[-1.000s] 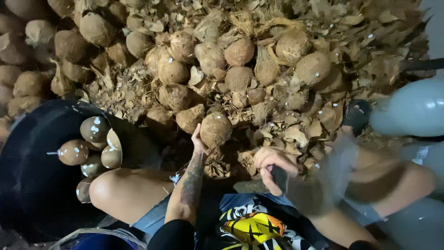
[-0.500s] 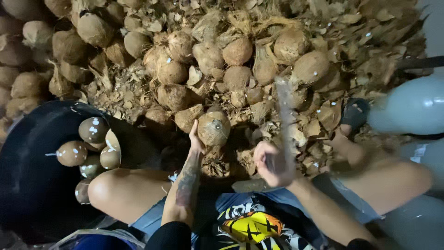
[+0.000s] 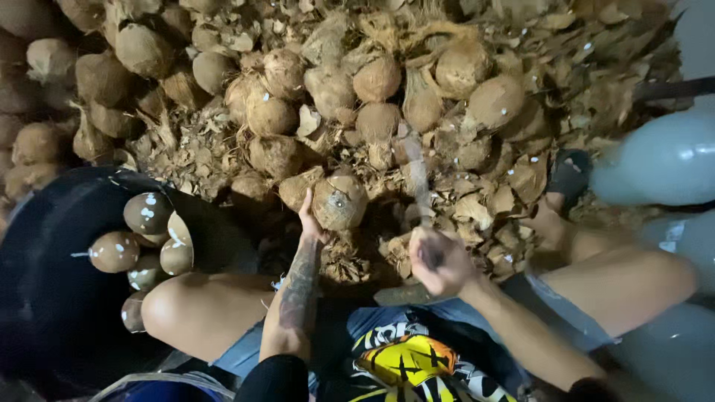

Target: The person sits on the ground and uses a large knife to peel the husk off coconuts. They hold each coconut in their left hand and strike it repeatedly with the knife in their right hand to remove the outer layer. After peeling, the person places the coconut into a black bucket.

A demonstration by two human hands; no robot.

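Note:
My left hand point(image 3: 311, 222) grips a brown husked coconut point(image 3: 339, 201) from its left side, holding it just in front of my knees. My right hand point(image 3: 439, 260) is closed around the handle of a long knife point(image 3: 417, 175), whose blurred blade points up and away, just right of the coconut. The blade is close to the coconut but apart from it. A large heap of coconuts point(image 3: 328, 89) and torn husk pieces fills the ground beyond.
A black tub point(image 3: 45, 246) at my left holds several peeled, darker coconuts point(image 3: 145, 212). My bare knees point(image 3: 179, 305) frame the work spot. Pale grey rounded containers point(image 3: 655, 160) stand at the right, beside my sandalled foot point(image 3: 570, 175).
The knife has swung from low at the right, up and over to the left, until its blade stands beside the coconut. My left hand kept the coconut nearly still.

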